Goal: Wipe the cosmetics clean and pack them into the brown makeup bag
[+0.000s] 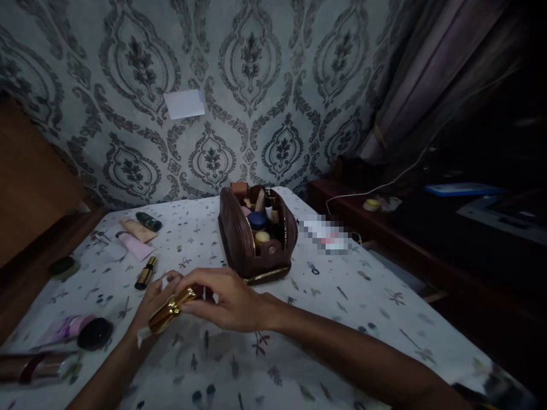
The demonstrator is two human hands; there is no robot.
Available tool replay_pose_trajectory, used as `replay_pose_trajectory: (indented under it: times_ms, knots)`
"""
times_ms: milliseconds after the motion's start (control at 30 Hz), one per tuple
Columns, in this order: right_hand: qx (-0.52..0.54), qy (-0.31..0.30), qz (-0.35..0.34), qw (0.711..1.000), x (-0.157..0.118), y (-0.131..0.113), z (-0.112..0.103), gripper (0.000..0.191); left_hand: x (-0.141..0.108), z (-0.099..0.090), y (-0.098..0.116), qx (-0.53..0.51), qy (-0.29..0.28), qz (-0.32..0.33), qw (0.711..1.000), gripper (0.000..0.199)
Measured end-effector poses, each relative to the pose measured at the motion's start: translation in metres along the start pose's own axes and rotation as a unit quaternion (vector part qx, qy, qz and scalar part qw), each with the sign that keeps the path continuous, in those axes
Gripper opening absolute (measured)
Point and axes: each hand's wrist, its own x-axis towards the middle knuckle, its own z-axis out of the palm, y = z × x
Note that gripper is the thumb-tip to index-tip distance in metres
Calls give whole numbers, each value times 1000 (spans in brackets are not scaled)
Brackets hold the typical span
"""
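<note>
My right hand is closed around a shiny gold cosmetic bottle, narrow at its waist and tilted down to the left. Behind it is my left hand, mostly hidden by the bottle, its fingers curled. Scraps of what looks like white tissue show at its edges. A small dark bottle with a gold cap lies just beyond the left fingers. Past my right hand stands a brown leather toiletry bag, unzipped, holding a jar with a dark blue lid, a yellowish jar and several bottles.
At the far left lie a pink tube, a beige tube and a dark green bottle. Nearer are a round black lid and a brown cylindrical bottle. A blurred patch lies right of the bag. Patterned wallpaper rises behind.
</note>
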Motion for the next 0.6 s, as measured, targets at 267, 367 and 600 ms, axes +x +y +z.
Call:
replay_pose_trajectory:
  times_ms: [267, 367, 600]
  knots:
    - [-240, 200, 24, 950, -10, -64, -120, 23, -20, 69, 22, 312, -197, 228, 901, 28]
    - [-324, 197, 32, 925, -4, -57, -157, 28, -25, 90, 10, 354, -240, 332, 841, 29]
    - [-458, 76, 52, 884, 3, -11, -195, 17, -29, 96, -29, 345, -269, 422, 794, 21]
